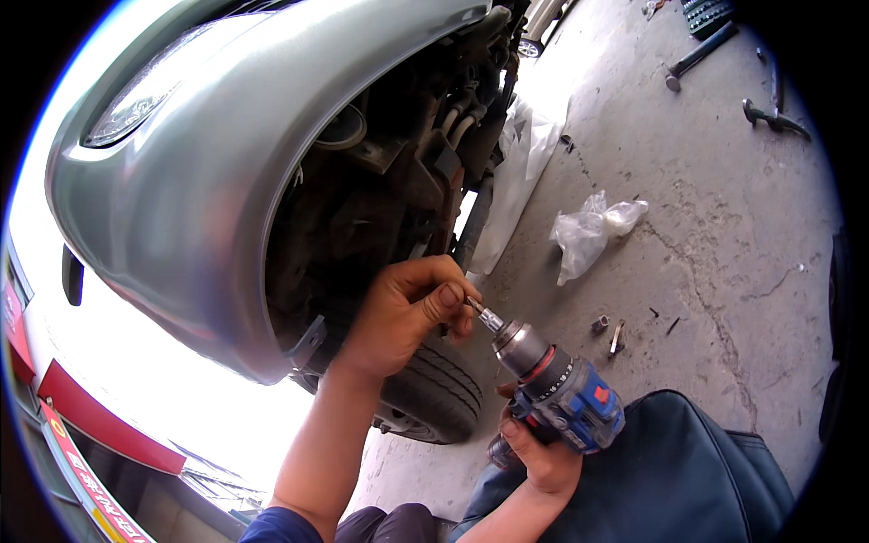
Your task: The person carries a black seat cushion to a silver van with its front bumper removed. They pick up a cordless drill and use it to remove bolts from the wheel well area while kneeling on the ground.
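Note:
My right hand (541, 457) grips a blue and black cordless drill (566, 398) angled up to the left, with a shiny bit holder (490, 317) in its chuck. My left hand (421, 308) pinches a small bit (473, 302) at the drill's front end; whether it is seated cannot be told. Behind my hands a silver car's fender (199, 190) arches over a dark, open wheel well (371, 208). A metal bracket (305, 342) shows at the fender's lower edge, and a tyre (433, 398) lies partly hidden behind my left forearm.
A plastic bag (588, 237), small metal pieces (615, 337) and hammers (692, 59) lie on the concrete floor (742, 226). Plastic sheeting (520, 163) runs beside the car. A dark padded seat or bag (688, 480) is at lower right. Red signboards (109, 421) show at left.

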A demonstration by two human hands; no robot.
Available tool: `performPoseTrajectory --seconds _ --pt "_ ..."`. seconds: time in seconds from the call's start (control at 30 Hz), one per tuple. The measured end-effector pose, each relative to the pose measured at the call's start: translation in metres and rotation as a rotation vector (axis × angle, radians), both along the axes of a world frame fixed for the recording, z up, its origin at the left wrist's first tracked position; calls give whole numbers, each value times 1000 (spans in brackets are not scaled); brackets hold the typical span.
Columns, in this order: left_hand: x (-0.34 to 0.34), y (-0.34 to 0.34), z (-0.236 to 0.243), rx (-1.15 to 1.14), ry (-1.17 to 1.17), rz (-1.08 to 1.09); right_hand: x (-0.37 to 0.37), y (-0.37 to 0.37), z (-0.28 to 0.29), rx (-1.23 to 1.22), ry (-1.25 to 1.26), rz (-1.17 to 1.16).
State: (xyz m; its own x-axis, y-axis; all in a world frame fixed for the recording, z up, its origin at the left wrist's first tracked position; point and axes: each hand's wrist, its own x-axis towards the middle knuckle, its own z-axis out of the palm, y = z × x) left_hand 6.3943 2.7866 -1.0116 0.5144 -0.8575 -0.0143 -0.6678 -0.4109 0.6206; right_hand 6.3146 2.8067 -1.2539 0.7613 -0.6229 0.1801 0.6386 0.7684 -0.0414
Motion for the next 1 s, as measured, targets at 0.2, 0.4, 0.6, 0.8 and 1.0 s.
performPoseTrajectory --seconds 0.2,0.4,0.6,0.8,1.0 --pt "-17 -6 12 133 -47 111 -8 -3 -1 85 -20 57" --pt "-17 -1 21 186 -9 194 -3 1 -2 19 42 46" --pt "-29 22 3 36 -6 226 8 15 -4 36 -25 70" --pt "-85 66 -15 45 -839 214 22 28 -4 -64 -32 56" --pt "-106 96 60 -155 -2294 -239 51 43 2 -293 -102 -178"
